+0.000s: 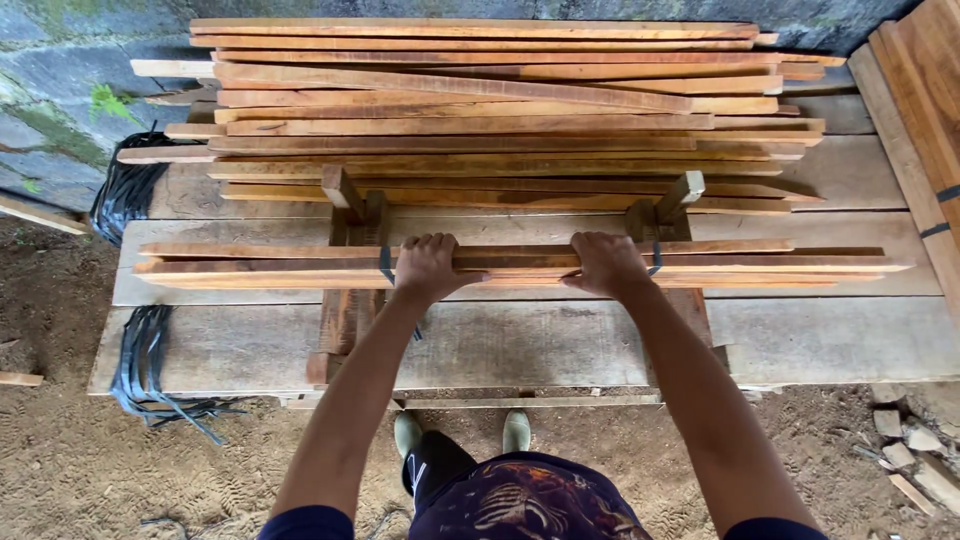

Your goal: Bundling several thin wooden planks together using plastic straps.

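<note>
Far left: black strapping coils (128, 190) by the stone wall, more loose black straps (150, 370) hanging off the bench edge onto the dirt. Trip or snag risk if a foot steps back into them.

Left hand (428, 266): fingers curled over the top of the bundle of thin slats (520, 265), clamped on it, palm down. The bundle lies crosswise on 2 wooden jig cradles, left cradle (350, 215) and right cradle (672, 205), on the plank bench (800, 340).

Risks at the bundle:
- Slats look loose, ends uneven. Can't tell if the dark bands near each hand are tight. If slack, the top slats could slide out sideways when pressed or lifted.
- Long overhang past both cradles, more on the right. Uneven push could tip or fan the stack.
- Fingers wrapped over rough sawn edges: splinter or pinch likely if slats shift.

Right hand (606, 262): same closed grip on the bundle, just inside the right cradle.

Behind: big slat pile (490, 110), stacked untidily, could slide forward if bumped. Far right: leaning boards (925, 110), scrap offcuts (915, 465) underfoot.
</note>
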